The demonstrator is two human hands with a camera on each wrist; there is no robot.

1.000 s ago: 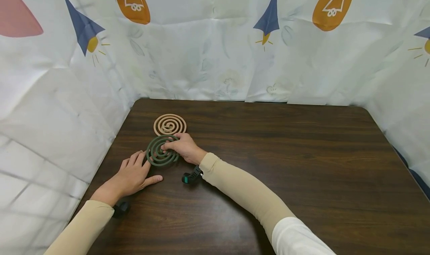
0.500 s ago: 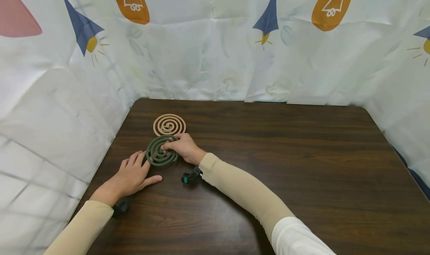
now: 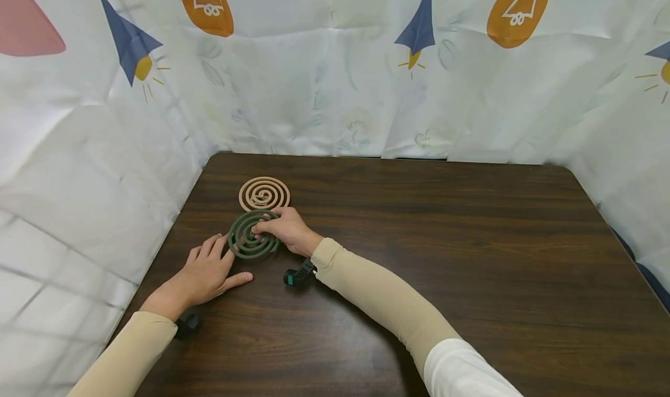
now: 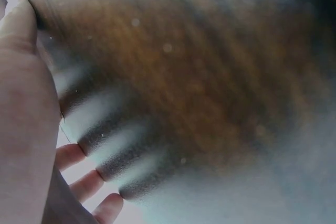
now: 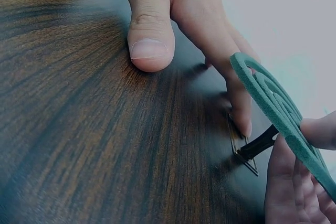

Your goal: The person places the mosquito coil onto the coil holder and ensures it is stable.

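Note:
A green mosquito coil (image 5: 266,107) stands tilted over the table, pinched between the thumb and fingers of my right hand (image 3: 291,231). Under it, the right wrist view shows a small stand with a dark upright (image 5: 257,144) and a thin wire base on the tabletop. My left hand (image 3: 206,275) lies palm down to the left with fingers spread, and its index fingertip touches or nearly touches that wire base. Just behind the green coil, a tan mosquito coil (image 3: 265,197) lies flat. The coil is out of sight in the left wrist view, which shows blurred wood and the left fingers.
The dark wooden table (image 3: 445,257) extends far to the right. White patterned cloth (image 3: 324,95) hangs along its back and both sides, close to the left edge. A dark wrist device (image 3: 298,274) sits under the right wrist.

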